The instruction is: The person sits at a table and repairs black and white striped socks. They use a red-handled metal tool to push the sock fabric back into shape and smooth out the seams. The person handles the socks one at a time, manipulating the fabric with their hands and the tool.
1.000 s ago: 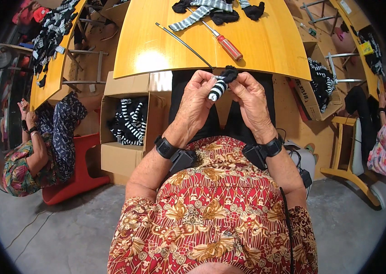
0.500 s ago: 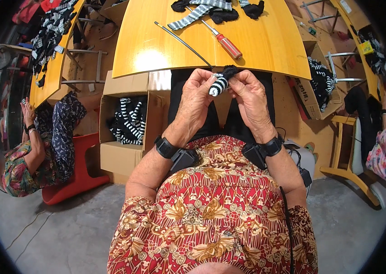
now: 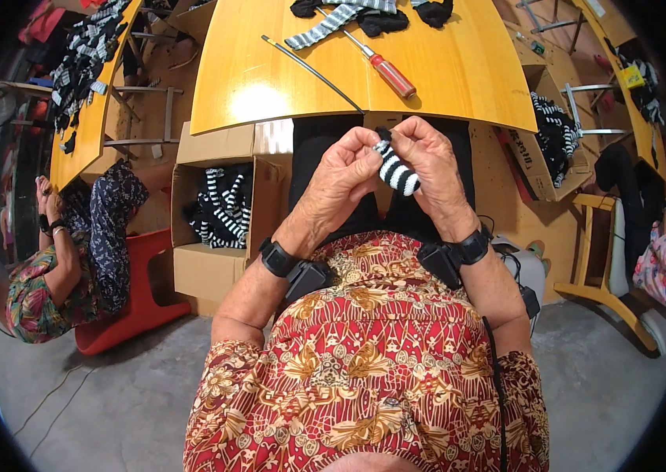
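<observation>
A black-and-white striped knit sock [image 3: 398, 172] is held up beyond the table's near edge, above my lap. Its rounded, pale end hangs toward me, and a dark part shows at the fingertips. My left hand [image 3: 350, 163] pinches its upper edge between thumb and fingers. From the other side, my right hand [image 3: 430, 157] grips the same upper part, its fingers curled. On the table beyond lie a screwdriver [image 3: 393, 75] with a red handle and a thin dark rod [image 3: 311, 69], both untouched.
Grey-striped and black knit pieces [image 3: 339, 25] lie at the far end of the yellow table [image 3: 475, 71]. Cardboard boxes of striped knitwear stand left [image 3: 180, 206] and right [image 3: 542, 177]. A person [image 3: 57, 275] sits at the left on a red chair [image 3: 132, 307]; another [image 3: 660, 263] is far right.
The sock has swung so its rounded end now points down and right instead of down and left. Both hands have shifted slightly and still grip it.
</observation>
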`<act>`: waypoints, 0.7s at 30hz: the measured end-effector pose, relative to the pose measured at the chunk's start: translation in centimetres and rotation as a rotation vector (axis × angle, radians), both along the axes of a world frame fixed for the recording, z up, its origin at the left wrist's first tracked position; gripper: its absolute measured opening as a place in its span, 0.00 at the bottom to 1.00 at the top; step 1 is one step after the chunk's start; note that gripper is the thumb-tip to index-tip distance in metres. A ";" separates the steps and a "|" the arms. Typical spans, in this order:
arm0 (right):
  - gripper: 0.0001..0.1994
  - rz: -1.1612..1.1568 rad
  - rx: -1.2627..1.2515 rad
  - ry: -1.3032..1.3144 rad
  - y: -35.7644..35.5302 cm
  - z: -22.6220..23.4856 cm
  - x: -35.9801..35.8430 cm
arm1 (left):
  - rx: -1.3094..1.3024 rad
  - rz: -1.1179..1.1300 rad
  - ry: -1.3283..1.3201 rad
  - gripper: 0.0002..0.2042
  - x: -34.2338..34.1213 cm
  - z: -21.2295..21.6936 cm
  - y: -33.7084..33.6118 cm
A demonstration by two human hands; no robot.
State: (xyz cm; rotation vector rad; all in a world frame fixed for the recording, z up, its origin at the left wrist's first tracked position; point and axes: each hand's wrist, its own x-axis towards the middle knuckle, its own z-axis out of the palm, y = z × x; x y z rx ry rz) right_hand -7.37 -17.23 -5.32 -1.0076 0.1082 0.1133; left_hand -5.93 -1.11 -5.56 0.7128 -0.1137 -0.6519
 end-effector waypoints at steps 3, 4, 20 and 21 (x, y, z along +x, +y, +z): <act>0.04 0.027 0.042 -0.009 -0.2 -0.8 0.2 | 0.073 0.111 0.024 0.05 0.0 -0.2 -0.4; 0.04 0.034 0.056 -0.020 -0.2 -0.6 0.1 | 0.087 0.157 0.029 0.05 0.1 -0.1 -0.6; 0.03 -0.074 -0.165 -0.056 -0.1 1.3 -0.1 | 0.216 0.196 -0.103 0.13 0.3 0.7 -1.0; 0.03 -0.096 -0.262 -0.080 -0.1 1.5 -0.1 | 0.223 0.187 -0.082 0.12 0.3 0.9 -1.1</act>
